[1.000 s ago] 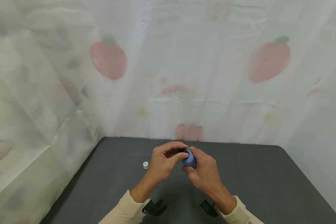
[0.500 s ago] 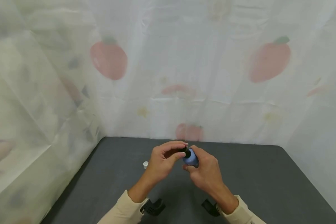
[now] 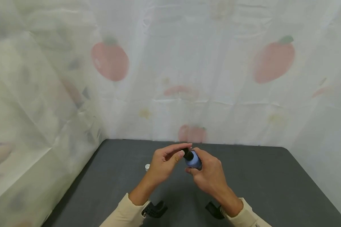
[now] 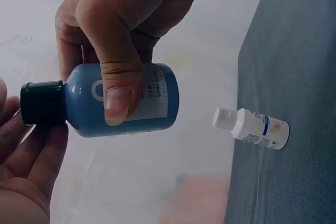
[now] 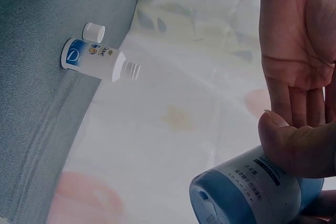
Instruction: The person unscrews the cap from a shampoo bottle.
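Observation:
My right hand (image 3: pixel 208 173) holds a blue bottle (image 3: pixel 194 162) with a black cap (image 3: pixel 188 154), clear of the table, its cap pointing toward my left hand (image 3: pixel 162 164). In the left wrist view the thumb lies over the white label of the bottle (image 4: pixel 84 100). The left fingers are at the cap (image 4: pixel 43 103), with the thumb at its outer end in the head view. The right wrist view has the bottle's base (image 5: pixel 223 198) nearest the camera.
A small white cap (image 3: pixel 147 167) lies on the dark table (image 3: pixel 116 186). Next to it in the right wrist view stands a white bottle (image 5: pixel 97 60) with a bare threaded neck. A white bottle (image 4: pixel 261 128) also shows in the left wrist view. A printed curtain (image 3: pixel 216 78) hangs behind.
The left thumb has slid back leftward along the black cap, so more of the cap shows. The right hand keeps the blue bottle, shifted very slightly right.

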Demonstrator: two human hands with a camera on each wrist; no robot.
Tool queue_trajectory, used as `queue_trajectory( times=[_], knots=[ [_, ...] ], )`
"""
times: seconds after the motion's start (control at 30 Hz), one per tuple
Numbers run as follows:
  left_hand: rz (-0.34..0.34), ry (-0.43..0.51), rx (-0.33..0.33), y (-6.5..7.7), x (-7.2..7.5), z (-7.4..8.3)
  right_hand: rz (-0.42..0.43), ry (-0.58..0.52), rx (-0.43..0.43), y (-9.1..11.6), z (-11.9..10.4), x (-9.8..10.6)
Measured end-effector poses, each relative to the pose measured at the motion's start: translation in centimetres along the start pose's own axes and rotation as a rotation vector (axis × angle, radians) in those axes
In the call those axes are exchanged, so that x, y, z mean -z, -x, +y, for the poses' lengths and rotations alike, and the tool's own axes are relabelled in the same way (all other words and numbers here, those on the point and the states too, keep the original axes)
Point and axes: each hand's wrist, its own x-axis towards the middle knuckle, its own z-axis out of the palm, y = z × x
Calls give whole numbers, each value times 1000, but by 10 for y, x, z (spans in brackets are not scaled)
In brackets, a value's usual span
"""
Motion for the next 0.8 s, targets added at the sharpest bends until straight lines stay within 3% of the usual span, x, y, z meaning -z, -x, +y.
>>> queue_trajectory(
  times=[0.4,0.63,0.8],
  knots=[
    [71,-98,69,7,1,5,-18,-9,-36,2,-1,3],
    [7,-57,47,-4,-7,2,-22,-2,-35,5,-1,3],
    [10,-65,-57,-12,-15,1,-14,5,-22,9,-3,2]
  ],
)
